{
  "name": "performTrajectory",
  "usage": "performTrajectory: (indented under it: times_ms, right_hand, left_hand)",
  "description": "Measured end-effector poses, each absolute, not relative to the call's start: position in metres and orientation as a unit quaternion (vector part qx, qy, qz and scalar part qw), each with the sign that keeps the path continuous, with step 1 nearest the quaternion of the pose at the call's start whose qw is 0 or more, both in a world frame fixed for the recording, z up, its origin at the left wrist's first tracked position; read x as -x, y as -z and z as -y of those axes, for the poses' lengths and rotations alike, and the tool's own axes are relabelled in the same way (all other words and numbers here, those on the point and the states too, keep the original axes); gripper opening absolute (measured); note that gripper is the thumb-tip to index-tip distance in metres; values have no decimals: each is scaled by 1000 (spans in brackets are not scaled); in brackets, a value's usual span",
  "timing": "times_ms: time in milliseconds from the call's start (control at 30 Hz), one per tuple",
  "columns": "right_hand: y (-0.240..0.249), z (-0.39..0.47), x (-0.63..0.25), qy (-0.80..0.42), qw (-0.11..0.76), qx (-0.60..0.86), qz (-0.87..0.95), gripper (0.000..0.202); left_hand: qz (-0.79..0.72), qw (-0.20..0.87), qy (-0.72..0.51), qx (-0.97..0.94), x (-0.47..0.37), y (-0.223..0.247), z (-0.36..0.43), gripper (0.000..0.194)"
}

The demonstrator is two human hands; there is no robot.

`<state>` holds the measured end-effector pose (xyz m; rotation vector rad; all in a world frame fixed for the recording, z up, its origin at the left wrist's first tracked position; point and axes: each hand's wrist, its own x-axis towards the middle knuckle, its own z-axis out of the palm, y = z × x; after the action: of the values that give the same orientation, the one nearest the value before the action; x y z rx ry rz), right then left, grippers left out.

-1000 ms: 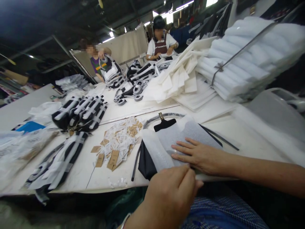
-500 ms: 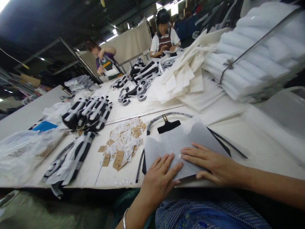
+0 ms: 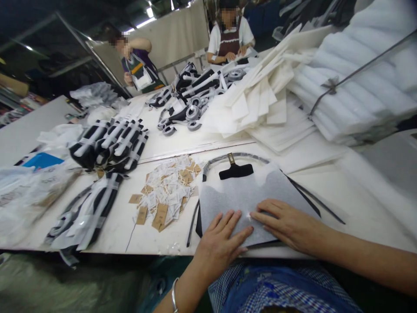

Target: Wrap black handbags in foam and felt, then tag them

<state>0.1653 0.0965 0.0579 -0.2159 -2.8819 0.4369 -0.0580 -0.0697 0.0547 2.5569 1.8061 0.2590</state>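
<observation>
Flat on the table in front of me lies a black handbag, its black closure tab (image 3: 236,171) with a metal clasp showing at the top. A thin white sheet (image 3: 228,195) covers most of the bag. The bag's handle (image 3: 243,157), wrapped in clear film, arches above the sheet. My left hand (image 3: 223,237) rests on the sheet's lower left, fingers spread. On the lower right my right hand (image 3: 289,226) lies flat, fingers stretched out over the sheet. Neither hand grips anything.
Left of the bag is a pile of paper tags (image 3: 169,187). Beyond it lie wrapped black-and-white bundles (image 3: 107,143) and plastic bags (image 3: 29,204). White foam sheets (image 3: 257,95) and a tied foam stack (image 3: 361,74) stand at the back right. Two people (image 3: 231,39) work across the table.
My view has tilted down and shifted slightly. Both hands stay on the sheet; my right hand's fingers have shifted a little. The person at the far left has lowered a hand.
</observation>
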Motion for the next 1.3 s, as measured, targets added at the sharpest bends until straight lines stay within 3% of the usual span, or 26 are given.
performTrajectory:
  times_ms: [333,567,700,833,967,1133,1300]
  right_hand:
    - [-72,-104,-163,-149,35,38,987,48]
    - [-95,-115,-149,-210,-10,53,976,23]
    - [-81,-116,-143,-221,40,51,973,18]
    - [-56,-117,-153,-201,99,-3,974,28]
    - [-48,-121,-166,-212,136,-40,967,29]
    - [-53,-125,-162,-259,91,-23,961,27]
    - [-58,-128,-156,-276,80,-5,958,31]
  left_hand:
    - [-572,25,-87,-815,59,-55,70,53]
    - [-561,76,-65,-822,64,-64,66,55]
    - [-556,160,-57,-813,70,-85,55,65]
    - [-565,204,-52,-798,67,-96,41,50]
    - [-585,151,-68,-794,59,-87,30,42]
    - [-564,169,-61,-806,59,-90,15,40]
    - [-529,151,-127,-825,64,-84,9,19]
